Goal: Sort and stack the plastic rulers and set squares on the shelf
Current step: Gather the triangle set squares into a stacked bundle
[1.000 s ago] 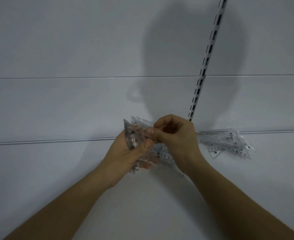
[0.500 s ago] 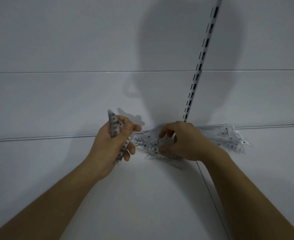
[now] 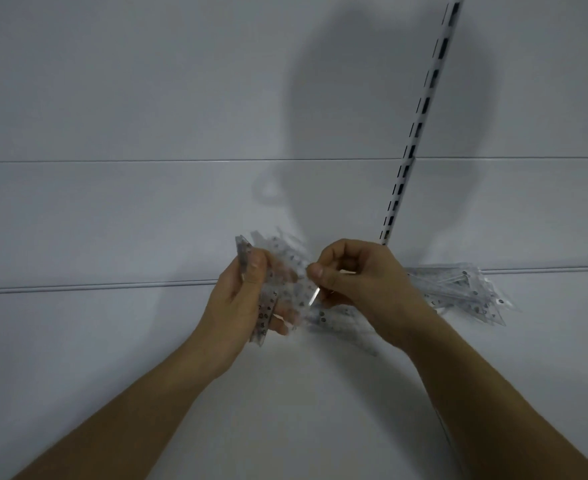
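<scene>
The left hand (image 3: 242, 303) grips a bunch of clear plastic rulers with black numbers (image 3: 263, 306). The right hand (image 3: 358, 282) pinches one clear piece (image 3: 315, 296). One loose pile of clear rulers and set squares (image 3: 458, 292) lies on the white shelf (image 3: 112, 341); too blurred to count or read.

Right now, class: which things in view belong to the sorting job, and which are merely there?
Job:
left hand gripping a clear bundle
right hand pinching one piece
loose pile
shelf

Merely there:
slotted upright
back panel
</scene>
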{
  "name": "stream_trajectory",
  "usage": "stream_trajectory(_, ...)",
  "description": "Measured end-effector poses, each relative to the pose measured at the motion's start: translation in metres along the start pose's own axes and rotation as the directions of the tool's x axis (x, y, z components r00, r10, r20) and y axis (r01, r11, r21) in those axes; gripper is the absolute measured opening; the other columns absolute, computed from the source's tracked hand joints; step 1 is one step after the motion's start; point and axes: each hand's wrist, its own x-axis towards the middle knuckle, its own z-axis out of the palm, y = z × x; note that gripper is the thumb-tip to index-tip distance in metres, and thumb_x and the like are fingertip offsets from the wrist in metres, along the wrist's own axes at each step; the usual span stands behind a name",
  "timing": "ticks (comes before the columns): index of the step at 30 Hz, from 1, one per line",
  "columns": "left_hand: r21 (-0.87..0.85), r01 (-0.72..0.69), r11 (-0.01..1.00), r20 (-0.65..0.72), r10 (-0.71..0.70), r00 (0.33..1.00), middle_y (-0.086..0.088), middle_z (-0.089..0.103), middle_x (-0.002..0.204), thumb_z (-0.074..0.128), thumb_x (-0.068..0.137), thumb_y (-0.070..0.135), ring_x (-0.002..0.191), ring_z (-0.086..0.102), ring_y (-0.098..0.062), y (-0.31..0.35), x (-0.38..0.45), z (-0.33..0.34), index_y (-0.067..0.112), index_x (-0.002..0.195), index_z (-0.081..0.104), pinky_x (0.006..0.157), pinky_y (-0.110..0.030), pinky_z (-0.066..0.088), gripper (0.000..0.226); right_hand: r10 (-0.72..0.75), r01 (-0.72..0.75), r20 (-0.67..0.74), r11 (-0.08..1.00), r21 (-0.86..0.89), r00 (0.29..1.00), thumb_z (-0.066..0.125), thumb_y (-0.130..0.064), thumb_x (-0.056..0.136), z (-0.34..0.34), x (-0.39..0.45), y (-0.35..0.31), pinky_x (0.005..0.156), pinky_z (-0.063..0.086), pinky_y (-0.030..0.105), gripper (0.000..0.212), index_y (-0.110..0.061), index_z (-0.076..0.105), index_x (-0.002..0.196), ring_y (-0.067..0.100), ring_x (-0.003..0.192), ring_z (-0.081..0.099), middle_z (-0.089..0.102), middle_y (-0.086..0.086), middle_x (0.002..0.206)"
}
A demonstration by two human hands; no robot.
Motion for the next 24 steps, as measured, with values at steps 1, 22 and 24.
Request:
stream_trajectory(1,0.008,0.014,1.0,0.028,-0.014,1.0,-0.014,0.074,0.091,0.044,0.087,0.058,0.066,0.071,-0.036,0.0,-0.001,0.001,0.007,0.109,0.055,0.053,-0.038,0.057,0.057,-0.02,0.019,-0.015,0.998,-0.06,1.0,0.079,-0.011,0.083,0.007,0.0,0.004,0.064,0.06,0.039,0.021,0.004,0.065,0.084,0.025,0.06,0.063,0.064,0.011,0.067)
stream_trajectory(22,-0.044,0.047,0.998,-0.074,-0.05,0.996,-0.005,0.07,0.107,0.048,0.097,0.041,0.051,0.049,-0.02,-0.006,0.006,-0.005,0.012,0.101,0.053,0.04,-0.024,0.034,0.029,-0.041,0.003,-0.036,0.7,-0.715,0.999,0.079,-0.022,0.083,-0.025,0.01,0.014,0.058,0.042,0.008,0.011,-0.027,0.07,0.082,-0.006,0.063,0.057,0.065,-0.012,0.073)
stream_trajectory(24,-0.067,0.028,0.997,-0.067,-0.033,0.997,-0.006,0.07,0.106,0.048,0.093,0.044,0.051,0.049,-0.021,-0.005,0.005,-0.004,0.008,0.103,0.052,0.041,-0.025,0.036,0.038,-0.047,-0.006,-0.073,0.805,-0.593,0.996,0.08,-0.02,0.083,-0.028,0.011,0.011,0.064,0.052,0.019,0.01,-0.025,0.072,0.078,0.002,0.065,0.063,0.071,-0.008,0.073)
